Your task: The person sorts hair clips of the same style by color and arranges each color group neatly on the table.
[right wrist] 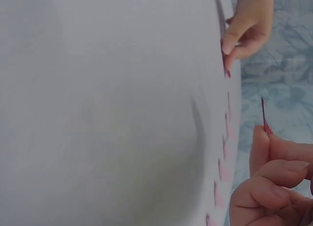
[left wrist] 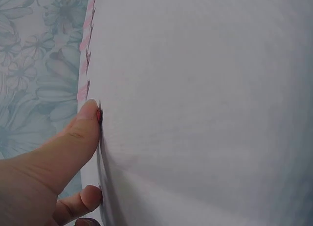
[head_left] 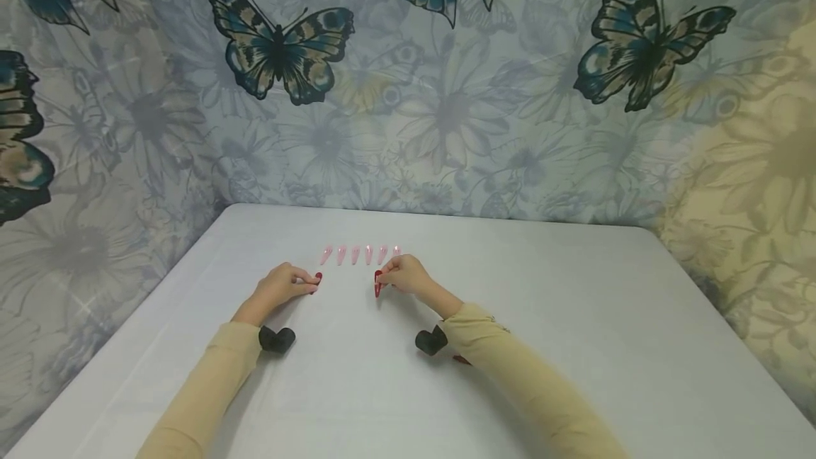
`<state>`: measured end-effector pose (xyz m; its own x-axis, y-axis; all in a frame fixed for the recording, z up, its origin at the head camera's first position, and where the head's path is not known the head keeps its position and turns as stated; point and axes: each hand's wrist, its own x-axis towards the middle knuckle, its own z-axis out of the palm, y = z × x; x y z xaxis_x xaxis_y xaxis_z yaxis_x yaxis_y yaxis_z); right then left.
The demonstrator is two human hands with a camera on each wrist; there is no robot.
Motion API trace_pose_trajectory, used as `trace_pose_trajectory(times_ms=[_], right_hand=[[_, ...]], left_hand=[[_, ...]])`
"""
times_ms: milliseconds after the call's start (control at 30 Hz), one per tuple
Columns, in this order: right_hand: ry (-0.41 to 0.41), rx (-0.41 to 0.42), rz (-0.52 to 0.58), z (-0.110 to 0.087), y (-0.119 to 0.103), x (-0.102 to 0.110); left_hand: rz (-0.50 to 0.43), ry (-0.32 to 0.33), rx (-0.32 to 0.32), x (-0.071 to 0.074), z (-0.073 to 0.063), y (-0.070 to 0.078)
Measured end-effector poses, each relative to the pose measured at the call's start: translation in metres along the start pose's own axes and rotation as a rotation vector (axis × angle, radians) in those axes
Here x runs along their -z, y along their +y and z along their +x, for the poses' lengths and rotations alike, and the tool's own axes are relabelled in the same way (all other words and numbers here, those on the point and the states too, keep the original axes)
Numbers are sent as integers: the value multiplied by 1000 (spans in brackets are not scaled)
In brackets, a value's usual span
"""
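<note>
Near the left end of a row of pink snap hair clips (head_left: 355,255), my left hand (head_left: 280,287) has its thumb and fingertips on a red snap hair clip (head_left: 319,275) at table level. The left wrist view shows the thumb covering most of that clip. My right hand (head_left: 406,275) pinches another red snap hair clip (head_left: 377,284) between thumb and finger, just in front of the right end of the pink row. Seen edge-on in the right wrist view, this thin clip (right wrist: 264,116) points up from the fingertips, held above the table.
A further red piece (head_left: 462,359) lies on the white table (head_left: 574,303), partly hidden by the right sleeve (head_left: 510,360). Dark heart-shaped pieces (head_left: 278,340) sit at both wrists. Behind the table's far edge stands a butterfly-patterned wall covering (head_left: 446,112).
</note>
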<state>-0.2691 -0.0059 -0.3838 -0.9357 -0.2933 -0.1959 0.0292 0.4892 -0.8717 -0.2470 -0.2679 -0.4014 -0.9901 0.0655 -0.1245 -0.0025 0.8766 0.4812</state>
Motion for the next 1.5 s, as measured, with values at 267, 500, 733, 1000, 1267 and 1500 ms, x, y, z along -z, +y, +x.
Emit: trace_pose_trajectory(times_ms=[267, 500, 733, 1000, 1267, 1500], right_hand=[[-1, 19, 21, 22, -7, -35], [34, -35, 128, 43, -6, -67], [128, 6, 74, 46, -8, -75], [210, 76, 5, 39, -14, -81], [285, 44, -79, 32, -20, -86], [259, 54, -113, 33, -22, -88]], left_hand=[[-19, -16, -1, 0, 2, 3], [-7, -2, -18, 0, -1, 0], [-59, 1, -36, -4, -1, 0], [-25, 13, -55, -1, 0, -1], [-44, 24, -59, -1, -1, 0], [-48, 40, -64, -2, -1, -2]])
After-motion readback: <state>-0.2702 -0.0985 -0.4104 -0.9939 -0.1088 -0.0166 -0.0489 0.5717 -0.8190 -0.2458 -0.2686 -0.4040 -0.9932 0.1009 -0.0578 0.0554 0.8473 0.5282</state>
